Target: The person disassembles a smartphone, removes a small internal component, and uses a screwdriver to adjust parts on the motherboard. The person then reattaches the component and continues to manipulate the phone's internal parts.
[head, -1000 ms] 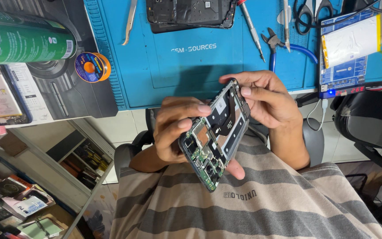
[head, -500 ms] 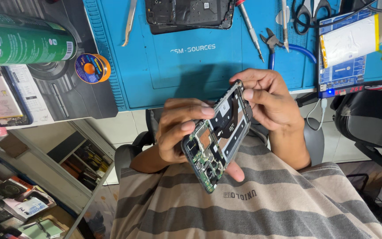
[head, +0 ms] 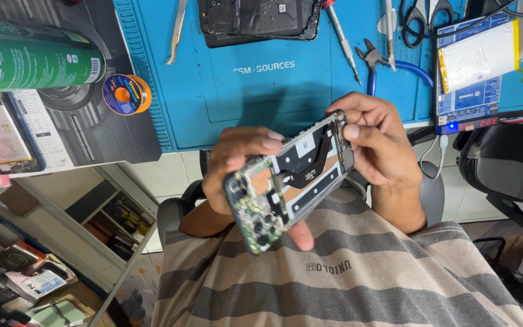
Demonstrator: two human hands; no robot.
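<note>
You hold an opened phone frame (head: pixel 290 178) in both hands, lifted in front of your striped shirt (head: pixel 334 272) and clear of the surface's near edge. Your left hand (head: pixel 240 166) is closed around the end with the green circuit board, fingers curled over the top and thumb showing beneath it. Your right hand (head: pixel 382 142) grips the opposite end, fingertips pinched on the frame's edge (its black inner plate faces the camera). On the surface, a blue work mat (head: pixel 261 79) carries a second dismantled phone (head: pixel 258 18) at its far edge, with a screwdriver (head: pixel 341 39) and blue-handled pliers (head: pixel 388 63) just beside it. A solder spool (head: pixel 125 94) sits by the mat's left edge, near a green can (head: pixel 31 57).
</note>
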